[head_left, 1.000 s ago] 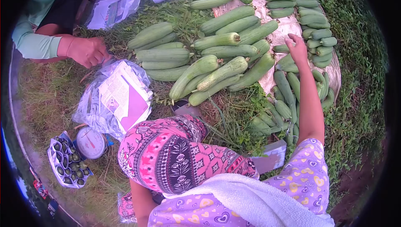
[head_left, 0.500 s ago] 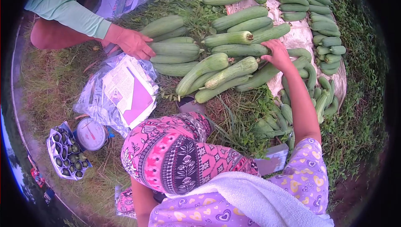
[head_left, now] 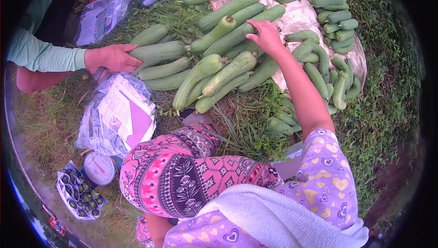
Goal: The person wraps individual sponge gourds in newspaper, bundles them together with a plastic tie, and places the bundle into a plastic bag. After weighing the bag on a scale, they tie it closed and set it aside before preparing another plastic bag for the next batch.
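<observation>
White towel [head_left: 278, 211] lies nearest; the left hand is out of view. Farther, green gourds [head_left: 230, 73] lie bunched on the grass. Beyond, the right hand [head_left: 267, 36] meets one long gourd's [head_left: 228, 41] right end; whether its grip has closed, I cannot tell. Best cradle its weight, sparing the skin from scraping.

1. The scene is viewed from head height, faced forward and steeply down.
2. The patterned trousers [head_left: 185, 179] are seen close below; green gourds [head_left: 230, 72] are framed farther ahead.
</observation>
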